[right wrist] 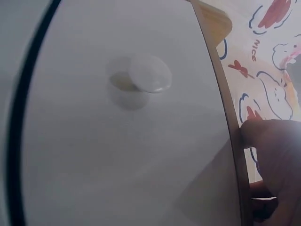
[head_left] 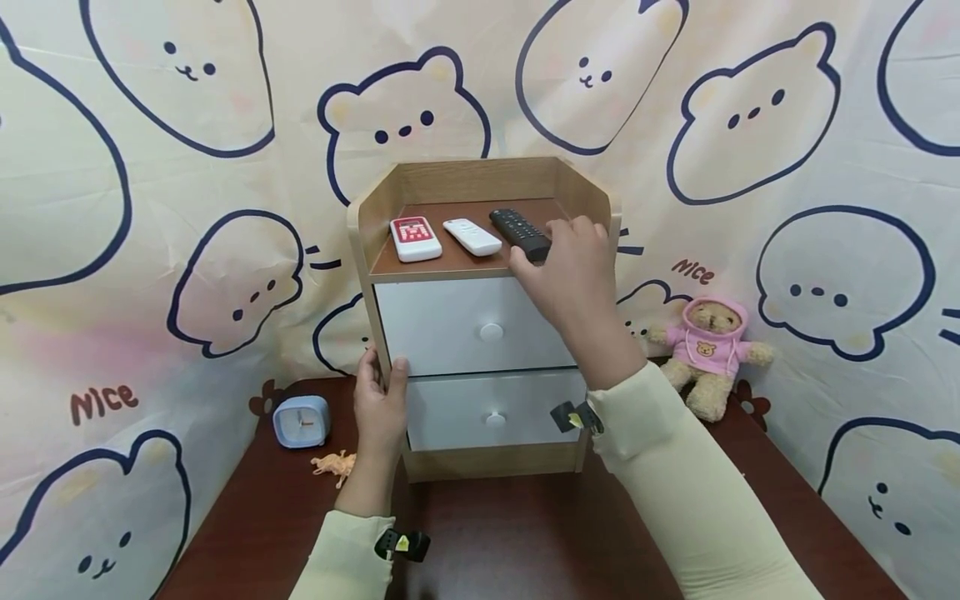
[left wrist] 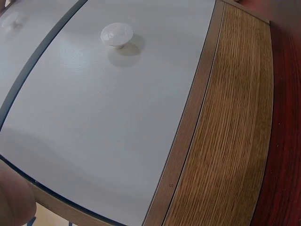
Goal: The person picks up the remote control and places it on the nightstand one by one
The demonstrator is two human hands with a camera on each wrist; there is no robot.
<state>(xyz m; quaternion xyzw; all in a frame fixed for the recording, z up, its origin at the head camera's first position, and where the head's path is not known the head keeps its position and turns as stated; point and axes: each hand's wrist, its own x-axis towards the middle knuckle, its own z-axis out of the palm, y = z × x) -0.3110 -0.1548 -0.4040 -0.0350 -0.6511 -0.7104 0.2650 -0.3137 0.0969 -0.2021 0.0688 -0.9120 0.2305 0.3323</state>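
On the brown top shelf of a small wooden cabinet [head_left: 491,464], my right hand [head_left: 573,279] holds the near end of a black remote control [head_left: 517,232] between thumb and fingers. A white remote control [head_left: 472,237] lies just left of it, and a white handheld device with a red face [head_left: 415,239] lies further left. My left hand [head_left: 381,408] grips the cabinet's left front edge, thumb at the front and fingers along the side. In the right wrist view, the right hand [right wrist: 277,160] is at the shelf edge, a dark piece of the remote showing beneath it.
Two pale drawers with round white knobs [head_left: 491,332] fill the cabinet front. A blue alarm clock [head_left: 302,422] and a small orange figure [head_left: 333,465] are on the dark red table [head_left: 495,533] at left. A teddy bear in a pink hoodie [head_left: 708,350] sits at right.
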